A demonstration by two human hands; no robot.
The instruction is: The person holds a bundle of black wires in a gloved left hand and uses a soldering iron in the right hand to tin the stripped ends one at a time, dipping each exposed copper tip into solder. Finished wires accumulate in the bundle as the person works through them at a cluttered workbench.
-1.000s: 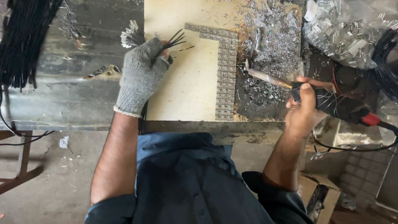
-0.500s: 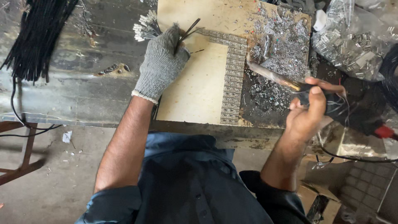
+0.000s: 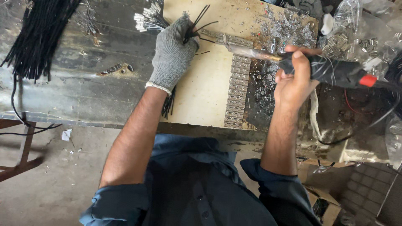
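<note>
I see the gloved left hand pinching black wires; right hand grips a soldering iron, its tip just right of the left hand.

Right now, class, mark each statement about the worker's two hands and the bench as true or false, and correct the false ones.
1. The left hand wears a grey knitted glove. True.
2. The right hand is gloved too. False: it is bare.
3. The right hand holds a soldering iron with a black-taped handle. True.
4. The left hand holds a bundle of black wires. True.
5. The wooden board lies on the floor. False: it lies on the metal bench.
6. The strip of metal terminals hangs from the wall. False: it lies on the board.
</note>
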